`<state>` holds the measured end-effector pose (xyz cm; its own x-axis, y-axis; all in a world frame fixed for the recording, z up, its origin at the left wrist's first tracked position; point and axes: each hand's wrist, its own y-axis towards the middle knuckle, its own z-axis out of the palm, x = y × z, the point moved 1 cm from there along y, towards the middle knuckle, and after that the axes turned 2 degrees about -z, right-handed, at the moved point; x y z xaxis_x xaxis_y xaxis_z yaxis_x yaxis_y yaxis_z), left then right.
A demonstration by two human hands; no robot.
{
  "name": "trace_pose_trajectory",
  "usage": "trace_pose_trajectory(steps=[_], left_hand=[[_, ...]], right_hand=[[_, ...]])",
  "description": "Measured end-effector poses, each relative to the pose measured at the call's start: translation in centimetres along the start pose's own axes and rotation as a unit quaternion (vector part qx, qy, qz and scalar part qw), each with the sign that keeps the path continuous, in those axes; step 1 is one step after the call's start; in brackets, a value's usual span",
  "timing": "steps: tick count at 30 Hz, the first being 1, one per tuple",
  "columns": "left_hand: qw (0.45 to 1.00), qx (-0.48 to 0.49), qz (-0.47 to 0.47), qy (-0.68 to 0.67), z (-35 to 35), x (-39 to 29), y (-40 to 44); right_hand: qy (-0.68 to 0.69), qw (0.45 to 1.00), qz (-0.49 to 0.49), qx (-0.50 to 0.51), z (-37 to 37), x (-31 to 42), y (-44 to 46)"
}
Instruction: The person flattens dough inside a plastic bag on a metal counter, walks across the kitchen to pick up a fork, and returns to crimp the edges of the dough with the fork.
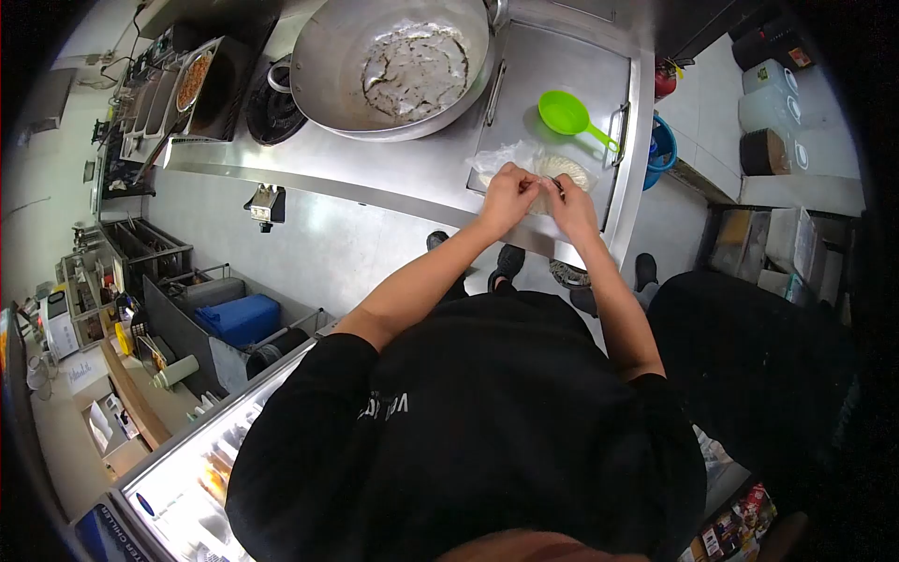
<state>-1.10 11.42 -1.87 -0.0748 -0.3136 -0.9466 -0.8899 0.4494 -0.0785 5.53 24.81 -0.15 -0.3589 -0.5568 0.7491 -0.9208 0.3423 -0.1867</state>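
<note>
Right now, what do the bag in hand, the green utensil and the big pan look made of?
Bag: likely thin plastic film, judging by its crinkles and see-through look.
Green utensil: probably plastic, evenly bright green and smooth-looking.
Big pan: bare metal, perhaps aluminium, silvery-grey with a soft sheen.

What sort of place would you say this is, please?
It looks like a commercial kitchen, perhaps a restaurant's: there is a very large metal pan, a black burner beside it, and a long steel counter.
</note>
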Motion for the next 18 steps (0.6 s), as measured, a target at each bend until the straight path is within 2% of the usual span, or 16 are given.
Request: trace_pose_trajectory(steps=[1, 3, 7, 9, 12, 14, 18], left_hand=[[1.0, -0.003, 0.001, 0.001, -0.2, 0.0, 0.0], [0.996, -0.002, 0.065, 0.067, -0.7, -0.3, 0.0], [0.997, 0.0, 0.063, 0.052, -0.9, -0.8, 0.2], [0.992, 0.009, 0.104, 0.071, -1.2, -0.9, 0.1], [0.982, 0.03, 0.144, 0.119, -1.5, -1.2, 0.2], [0.976, 0.041, 0.159, 0.144, -1.8, -1.3, 0.3], [0.956, 0.075, 0.184, 0.214, -2.1, -1.6, 0.0]], right_hand=[[-0.012, 1.0, -0.012, 0.004, -0.1, -0.2, 0.4], [-0.023, 0.999, -0.027, 0.008, -0.3, -0.5, 0.8], [0.003, 0.998, -0.061, 0.008, -0.3, -1.0, 1.0], [0.021, 0.998, -0.061, 0.016, -0.2, -1.4, 1.2], [0.047, 0.996, -0.063, 0.049, -0.3, -2.8, 1.7], [0.05, 0.987, -0.117, 0.1, -0.5, -3.7, 2.4], [0.038, 0.979, -0.119, 0.158, -2.5, -2.4, 2.7]])
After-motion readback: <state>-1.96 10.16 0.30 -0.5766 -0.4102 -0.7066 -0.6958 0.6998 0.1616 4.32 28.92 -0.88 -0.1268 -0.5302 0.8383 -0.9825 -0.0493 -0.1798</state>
